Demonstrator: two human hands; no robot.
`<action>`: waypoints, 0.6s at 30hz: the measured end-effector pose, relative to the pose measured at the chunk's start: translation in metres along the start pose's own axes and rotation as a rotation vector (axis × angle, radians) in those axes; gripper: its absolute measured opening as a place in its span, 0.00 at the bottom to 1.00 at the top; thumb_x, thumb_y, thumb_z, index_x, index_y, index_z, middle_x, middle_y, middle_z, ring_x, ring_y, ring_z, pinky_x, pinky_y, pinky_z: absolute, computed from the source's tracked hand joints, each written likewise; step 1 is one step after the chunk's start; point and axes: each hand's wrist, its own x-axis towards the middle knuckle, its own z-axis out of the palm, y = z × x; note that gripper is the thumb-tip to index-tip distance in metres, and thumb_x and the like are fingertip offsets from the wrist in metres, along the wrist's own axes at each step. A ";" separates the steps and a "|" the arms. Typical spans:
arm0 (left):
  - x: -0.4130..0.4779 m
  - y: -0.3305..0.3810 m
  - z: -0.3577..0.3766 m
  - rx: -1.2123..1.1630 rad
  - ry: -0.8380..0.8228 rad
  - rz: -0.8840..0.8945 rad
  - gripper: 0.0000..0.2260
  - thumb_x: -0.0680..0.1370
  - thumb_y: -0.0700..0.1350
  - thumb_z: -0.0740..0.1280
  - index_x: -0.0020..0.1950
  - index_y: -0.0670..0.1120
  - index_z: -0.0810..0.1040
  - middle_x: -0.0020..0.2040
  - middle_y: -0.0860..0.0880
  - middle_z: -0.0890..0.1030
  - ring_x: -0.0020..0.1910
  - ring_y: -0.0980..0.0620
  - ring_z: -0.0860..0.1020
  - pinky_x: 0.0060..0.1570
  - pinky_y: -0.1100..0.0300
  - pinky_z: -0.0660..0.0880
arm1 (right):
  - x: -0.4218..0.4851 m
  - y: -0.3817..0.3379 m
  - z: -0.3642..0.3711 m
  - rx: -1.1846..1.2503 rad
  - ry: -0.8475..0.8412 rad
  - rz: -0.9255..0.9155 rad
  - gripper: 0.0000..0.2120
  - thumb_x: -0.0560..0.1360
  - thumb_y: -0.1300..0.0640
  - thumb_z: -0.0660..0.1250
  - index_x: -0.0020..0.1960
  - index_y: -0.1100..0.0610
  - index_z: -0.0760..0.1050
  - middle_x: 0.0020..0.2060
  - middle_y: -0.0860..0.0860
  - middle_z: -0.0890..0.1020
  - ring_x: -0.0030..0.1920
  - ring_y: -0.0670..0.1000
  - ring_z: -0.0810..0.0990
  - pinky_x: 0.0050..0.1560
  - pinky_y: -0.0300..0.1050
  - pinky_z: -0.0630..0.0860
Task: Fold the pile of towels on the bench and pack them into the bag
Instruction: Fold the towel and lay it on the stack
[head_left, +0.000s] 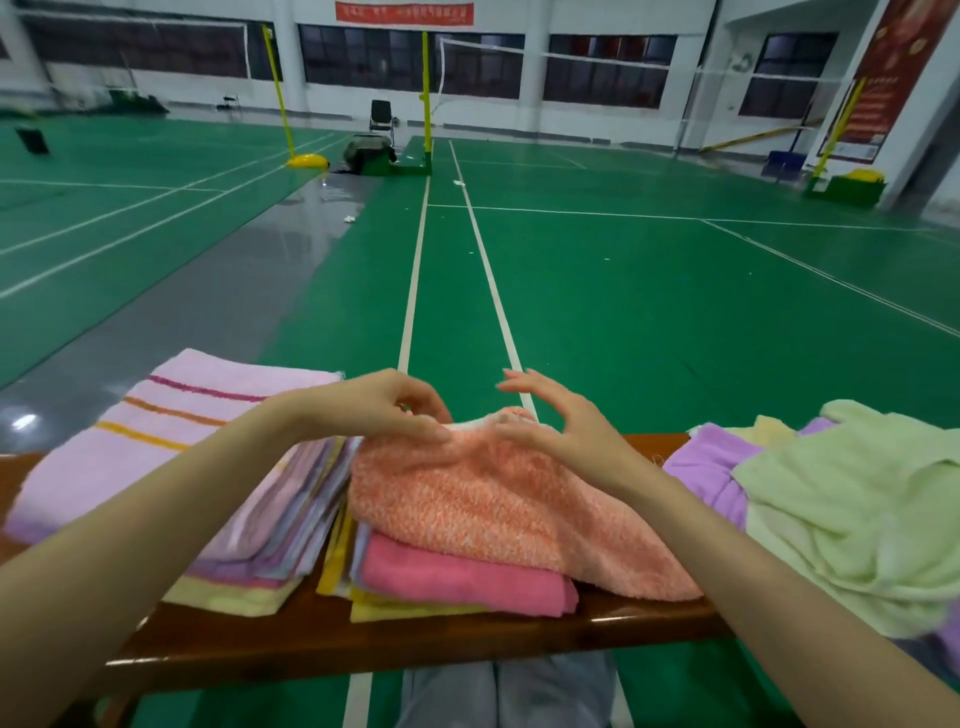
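An orange fluffy towel (498, 499) lies folded on top of a small stack with a pink towel (457, 577) and a yellow one under it, in the middle of the brown wooden bench (363, 639). My left hand (384, 405) rests on the orange towel's far left corner, fingers curled and pinching its edge. My right hand (556, 415) touches the far edge with its thumb, the other fingers spread and raised. To the left sits a stack of folded towels (171, 441) topped by a pale pink striped one. At the right lies an unfolded pile (831, 499) of green, purple and yellow towels.
Beyond the bench stretches a green badminton court floor (623, 291) with white lines, yellow net posts (426, 98) and a chair (382, 117) far back. My legs in grey trousers (509, 696) show under the bench's near edge. No bag is in view.
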 end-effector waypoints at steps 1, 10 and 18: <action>0.000 0.003 0.000 -0.053 0.021 0.047 0.09 0.74 0.47 0.70 0.52 0.46 0.80 0.47 0.45 0.81 0.43 0.58 0.77 0.43 0.67 0.71 | 0.007 -0.010 0.004 0.054 -0.055 -0.029 0.23 0.72 0.50 0.71 0.65 0.44 0.70 0.69 0.39 0.66 0.67 0.38 0.66 0.58 0.24 0.62; -0.006 0.010 0.000 -0.174 0.078 0.191 0.15 0.65 0.38 0.77 0.49 0.45 0.81 0.44 0.45 0.84 0.42 0.53 0.80 0.44 0.62 0.76 | 0.028 -0.026 0.015 -0.120 -0.306 -0.073 0.07 0.68 0.56 0.74 0.37 0.53 0.76 0.30 0.51 0.72 0.33 0.45 0.68 0.35 0.43 0.63; -0.007 0.001 0.011 -0.119 0.228 0.283 0.17 0.65 0.45 0.73 0.53 0.49 0.78 0.46 0.52 0.81 0.45 0.58 0.79 0.46 0.65 0.76 | 0.023 -0.022 0.001 -0.200 -0.047 -0.219 0.09 0.74 0.51 0.69 0.38 0.49 0.71 0.28 0.44 0.72 0.29 0.41 0.68 0.33 0.37 0.62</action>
